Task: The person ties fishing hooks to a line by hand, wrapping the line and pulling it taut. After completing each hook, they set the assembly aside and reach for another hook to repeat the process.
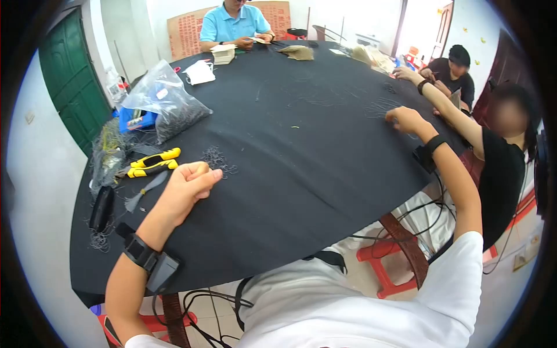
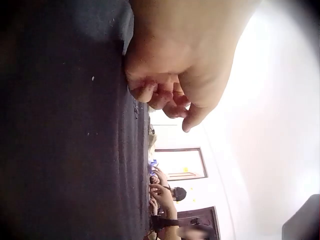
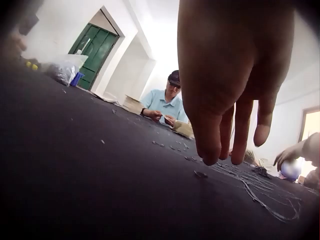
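Note:
My left hand (image 1: 187,188) rests at the table's left side with its fingers curled in and the thumb along them, beside a small heap of dark curly strands (image 1: 217,158). In the left wrist view, the same hand (image 2: 175,60) shows no object between thumb and fingers. Farther right, my right hand (image 1: 407,120) hovers low by loose thin strands (image 1: 380,108). The right wrist view has this hand (image 3: 232,75) with its fingers hanging down, fairly straight, just above the grey strands (image 3: 257,197); nothing is visible in its grasp.
Yellow-handled pliers (image 1: 154,163), a bundle of grey strands (image 1: 145,192), a black cylinder (image 1: 102,210) and a clear bag of dark material (image 1: 174,110) lie on the left. Three other people sit around the black-covered table (image 1: 278,191); one person's arm (image 1: 449,107) reaches in near my right hand.

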`<state>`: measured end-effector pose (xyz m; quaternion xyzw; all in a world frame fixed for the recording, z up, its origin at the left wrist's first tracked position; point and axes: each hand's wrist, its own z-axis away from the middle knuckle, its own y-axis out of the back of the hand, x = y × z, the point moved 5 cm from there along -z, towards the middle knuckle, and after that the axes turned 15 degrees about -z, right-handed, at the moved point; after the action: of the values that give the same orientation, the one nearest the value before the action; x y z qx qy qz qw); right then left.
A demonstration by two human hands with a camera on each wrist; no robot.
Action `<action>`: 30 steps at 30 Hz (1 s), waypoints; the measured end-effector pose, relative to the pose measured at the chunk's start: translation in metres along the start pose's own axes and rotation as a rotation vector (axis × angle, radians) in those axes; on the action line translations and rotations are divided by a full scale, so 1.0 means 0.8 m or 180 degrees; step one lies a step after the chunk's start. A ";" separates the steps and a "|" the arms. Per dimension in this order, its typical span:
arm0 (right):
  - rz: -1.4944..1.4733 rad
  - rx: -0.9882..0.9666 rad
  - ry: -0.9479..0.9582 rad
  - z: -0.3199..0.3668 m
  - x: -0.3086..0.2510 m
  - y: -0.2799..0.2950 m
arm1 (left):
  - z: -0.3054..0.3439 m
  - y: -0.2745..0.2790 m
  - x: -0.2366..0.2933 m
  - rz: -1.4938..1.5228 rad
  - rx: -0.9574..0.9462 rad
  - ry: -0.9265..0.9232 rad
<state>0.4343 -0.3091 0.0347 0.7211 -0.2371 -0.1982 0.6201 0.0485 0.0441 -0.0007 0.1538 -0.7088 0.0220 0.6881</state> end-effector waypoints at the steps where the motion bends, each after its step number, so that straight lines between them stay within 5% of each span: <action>1: -0.0114 -0.0043 -0.0081 0.001 0.002 -0.002 | 0.001 0.000 -0.001 0.0086 -0.0027 0.0023; 14: 0.0145 -0.0189 0.0057 -0.007 -0.016 -0.013 | -0.004 -0.006 -0.004 -0.0314 -0.0225 -0.0334; 17: -0.0270 0.0052 0.0339 -0.017 -0.079 0.008 | -0.003 -0.001 -0.005 -0.0597 -0.0192 -0.0271; 21: -0.0942 0.0205 0.1580 -0.012 -0.248 0.035 | 0.000 -0.004 0.006 -0.0767 -0.0122 -0.0313; 23: -0.1356 -0.0686 0.1910 -0.002 -0.346 0.040 | 0.001 -0.004 0.013 -0.0902 0.0084 -0.0392; 25: -0.2644 -0.1179 0.2911 0.004 -0.422 0.049 | 0.006 -0.005 0.018 -0.0717 0.0292 -0.0284; 28: -0.4452 0.0097 0.2849 -0.012 -0.471 0.065 | 0.004 0.000 0.016 -0.0033 0.0225 -0.0190; 30: -0.5555 -0.0197 0.2327 -0.016 -0.483 0.037 | 0.005 -0.005 0.017 0.0331 0.0157 -0.0128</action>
<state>0.1266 -0.0754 0.0625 0.6445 0.6003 -0.3600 0.3077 0.0459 0.0367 0.0116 0.1341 -0.7287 0.0720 0.6677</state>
